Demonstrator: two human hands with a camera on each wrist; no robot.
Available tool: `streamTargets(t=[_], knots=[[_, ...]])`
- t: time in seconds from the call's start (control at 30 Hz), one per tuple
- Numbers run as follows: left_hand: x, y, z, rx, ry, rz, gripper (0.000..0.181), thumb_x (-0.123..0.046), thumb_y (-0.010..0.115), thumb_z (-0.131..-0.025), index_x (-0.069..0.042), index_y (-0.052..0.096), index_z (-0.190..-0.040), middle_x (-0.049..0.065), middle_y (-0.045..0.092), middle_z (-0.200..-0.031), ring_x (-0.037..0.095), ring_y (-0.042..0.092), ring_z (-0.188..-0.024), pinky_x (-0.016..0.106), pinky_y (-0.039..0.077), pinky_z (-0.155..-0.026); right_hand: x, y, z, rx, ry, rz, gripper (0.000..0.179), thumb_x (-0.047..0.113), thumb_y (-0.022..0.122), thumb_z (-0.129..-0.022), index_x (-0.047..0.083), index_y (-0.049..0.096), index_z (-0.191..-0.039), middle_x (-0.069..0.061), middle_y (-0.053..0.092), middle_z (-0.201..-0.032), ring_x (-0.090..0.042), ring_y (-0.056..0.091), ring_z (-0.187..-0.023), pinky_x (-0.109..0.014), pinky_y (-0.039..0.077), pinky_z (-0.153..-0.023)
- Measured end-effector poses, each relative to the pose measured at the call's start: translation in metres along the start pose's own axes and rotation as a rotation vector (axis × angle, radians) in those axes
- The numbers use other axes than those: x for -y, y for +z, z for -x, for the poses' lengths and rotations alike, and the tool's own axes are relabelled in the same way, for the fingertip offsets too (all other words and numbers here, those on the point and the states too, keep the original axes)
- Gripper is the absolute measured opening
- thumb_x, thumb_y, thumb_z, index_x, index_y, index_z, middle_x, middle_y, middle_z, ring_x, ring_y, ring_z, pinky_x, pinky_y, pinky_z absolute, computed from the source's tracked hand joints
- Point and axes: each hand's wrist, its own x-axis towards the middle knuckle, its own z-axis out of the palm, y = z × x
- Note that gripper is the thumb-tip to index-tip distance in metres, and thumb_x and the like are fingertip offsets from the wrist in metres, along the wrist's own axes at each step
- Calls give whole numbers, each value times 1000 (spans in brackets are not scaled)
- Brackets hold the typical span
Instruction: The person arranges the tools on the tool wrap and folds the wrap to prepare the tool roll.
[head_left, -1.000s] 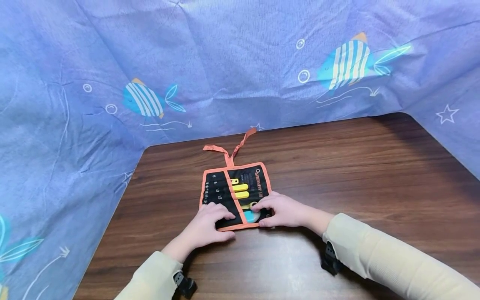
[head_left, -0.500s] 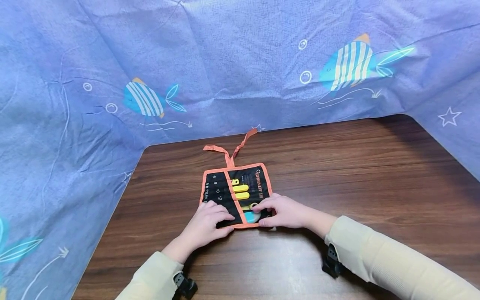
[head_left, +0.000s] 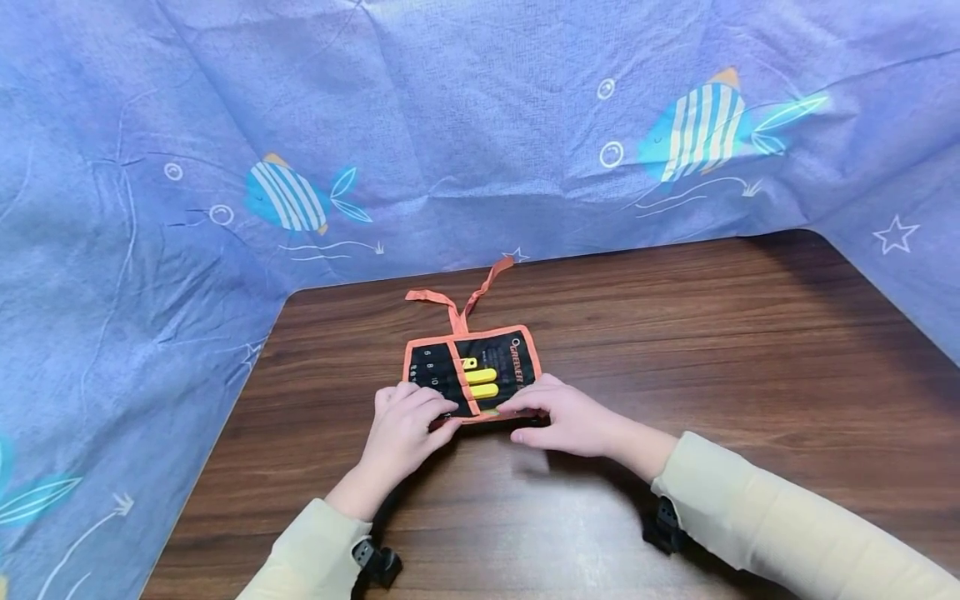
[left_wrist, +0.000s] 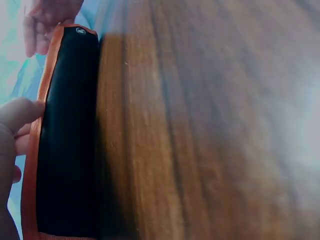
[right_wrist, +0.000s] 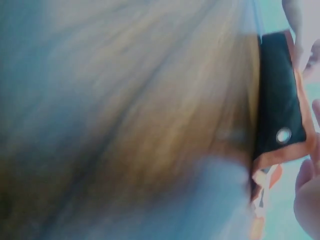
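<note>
A black tool roll [head_left: 506, 354] with orange trim lies unrolled on the table, its near edge lifted up. Yellow-handled tools [head_left: 482, 383] stick out of its pockets. My left hand [head_left: 408, 417] pinches the lifted near edge; the left wrist view shows the thumb [left_wrist: 22, 115] on the orange border and fingers behind it. At the near right corner is my right hand [head_left: 566, 417], thumb and fingers spread apart, fingertips over or against the edge. The roll's dark underside [left_wrist: 70, 135] faces the left wrist camera. A metal eyelet [right_wrist: 283, 135] shows at a corner in the right wrist view.
Two orange tie straps [head_left: 457, 312] stretch from the roll's far edge towards the back. The brown wooden table [head_left: 712, 333] is bounded behind and at the sides by a blue fish-print cloth [head_left: 465, 125].
The roll's near edge has come up and away from me, and the light-blue item near it is out of sight. My left hand has shifted slightly forward; the right thumb has left the edge.
</note>
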Motion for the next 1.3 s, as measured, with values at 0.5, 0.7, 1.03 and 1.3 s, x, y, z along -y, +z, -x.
streamTargets(t=[0.5,0.7,1.03,1.3], knots=[[-6,2,-7,24,-135,132,25,-23,78,-75,-16,70,-98,-5,64,-95,18,49,-89,41,29,-76,0,7,-11,-64,-72,362,32,30,65,-85,20,68,-115,8,67,-106,-14,45,-89,-36,29,-73],[-4,1,-5,88,-124,187,22,-24,77,-77,-20,70,-98,-7,64,-95,17,50,-91,41,30,-79,-6,6,-13,-40,-37,350,34,30,66,-85,20,67,-118,7,66,-109,-14,44,-90,-34,29,-73],[8,10,0,201,-173,186,35,-33,76,-78,-23,69,-110,-5,65,-106,17,51,-97,40,29,-79,-8,8,-18,-17,52,360,41,33,67,-83,19,65,-122,5,65,-114,-16,43,-97,-40,28,-77],[17,16,1,257,-147,199,44,-37,76,-76,-24,65,-117,-5,62,-115,19,50,-102,41,29,-80,-15,11,-23,11,161,353,44,35,68,-81,21,64,-123,4,63,-117,-19,42,-104,-44,28,-81]])
